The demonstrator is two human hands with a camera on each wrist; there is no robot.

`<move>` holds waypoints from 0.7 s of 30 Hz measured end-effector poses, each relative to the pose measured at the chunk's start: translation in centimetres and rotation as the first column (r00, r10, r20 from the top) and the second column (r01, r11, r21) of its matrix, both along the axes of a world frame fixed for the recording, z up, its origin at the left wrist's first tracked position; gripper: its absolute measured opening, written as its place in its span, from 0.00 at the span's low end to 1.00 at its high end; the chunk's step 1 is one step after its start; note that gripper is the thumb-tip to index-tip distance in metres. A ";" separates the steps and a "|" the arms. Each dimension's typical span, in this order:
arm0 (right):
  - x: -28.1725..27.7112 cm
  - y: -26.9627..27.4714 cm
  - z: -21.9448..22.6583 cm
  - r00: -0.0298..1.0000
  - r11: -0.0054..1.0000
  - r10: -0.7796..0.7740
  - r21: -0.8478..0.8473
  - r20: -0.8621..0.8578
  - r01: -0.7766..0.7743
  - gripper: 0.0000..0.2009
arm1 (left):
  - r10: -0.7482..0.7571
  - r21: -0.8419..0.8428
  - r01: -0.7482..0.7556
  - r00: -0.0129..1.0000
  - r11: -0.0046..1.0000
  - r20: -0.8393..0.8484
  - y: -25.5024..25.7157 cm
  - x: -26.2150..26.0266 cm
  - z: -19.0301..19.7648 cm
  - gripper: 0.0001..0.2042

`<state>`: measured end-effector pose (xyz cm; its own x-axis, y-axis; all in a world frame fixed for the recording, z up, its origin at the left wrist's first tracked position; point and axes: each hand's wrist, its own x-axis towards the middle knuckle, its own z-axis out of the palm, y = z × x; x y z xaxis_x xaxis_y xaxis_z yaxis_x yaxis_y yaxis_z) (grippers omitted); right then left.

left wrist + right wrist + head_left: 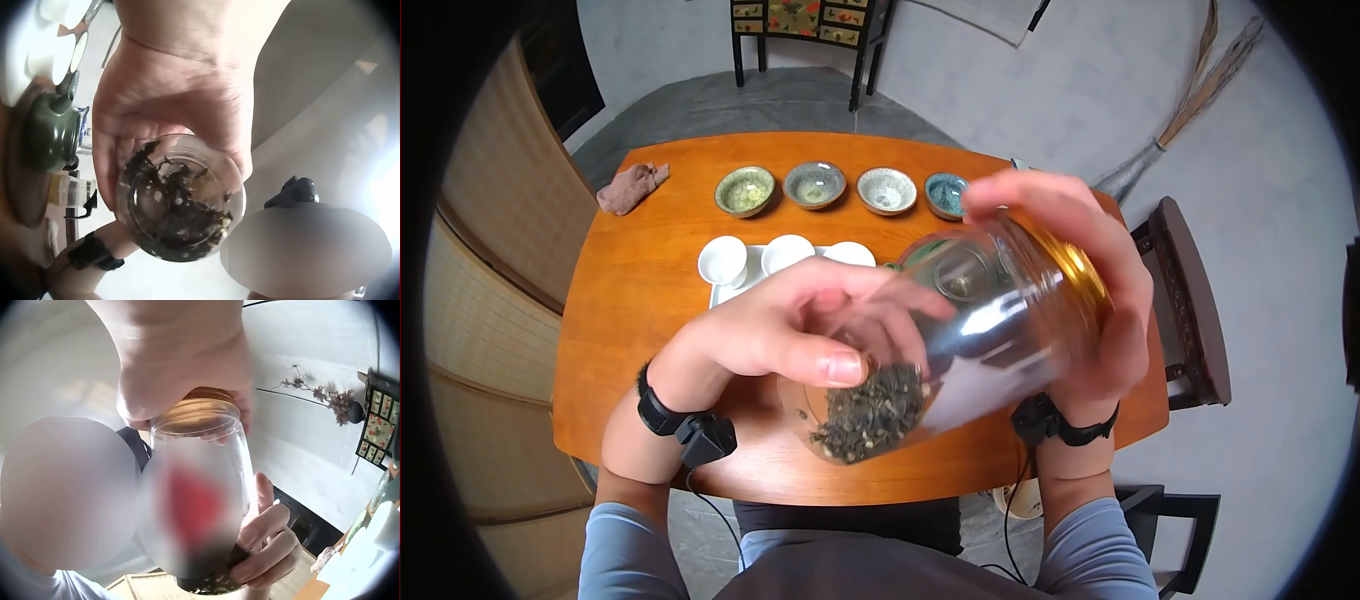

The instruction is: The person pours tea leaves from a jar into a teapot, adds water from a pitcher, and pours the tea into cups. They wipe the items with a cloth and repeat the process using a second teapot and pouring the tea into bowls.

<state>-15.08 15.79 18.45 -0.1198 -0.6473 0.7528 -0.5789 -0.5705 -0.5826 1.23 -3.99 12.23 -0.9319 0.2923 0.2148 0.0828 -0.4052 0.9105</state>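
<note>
Head view: above the table (625, 350), I hold the tilted glass jar (990, 350), left hand (785, 325) round its eight-o'clock base, right hand (1128, 285) clasping the gold lid (1082, 275) at two o'clock, apparently the opening step, which would next want a firm twist.

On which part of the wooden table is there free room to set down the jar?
The table's left side is bare, between brown cloth, white cups and left forearm. A thin strip separates cups from bowls. The middle is crowded; the jar hides some of it.
</note>
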 end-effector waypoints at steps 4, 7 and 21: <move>-0.7 -0.8 -1.0 0.990 0.999 -0.041 0.038 0.139 0.036 0.19 | 0.202 -0.182 -0.199 0.979 0.963 0.000 -0.4 0.1 0.5 0.39; -1.9 -1.4 -1.9 0.996 0.997 0.044 -0.068 0.074 -0.039 0.18 | 0.071 -0.031 -0.070 0.997 0.997 0.012 -0.6 -0.4 0.2 0.39; -1.9 -1.6 -1.5 0.992 0.993 0.031 0.109 0.120 -0.044 0.17 | 0.435 -0.427 -0.418 0.898 0.802 -0.064 1.0 1.2 2.7 0.34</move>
<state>-17.00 14.20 16.90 -0.1775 -0.7319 0.6579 -0.4819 -0.5182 -0.7066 2.41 -2.99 14.88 -0.9883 -0.0824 0.1286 0.1216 0.0850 0.9889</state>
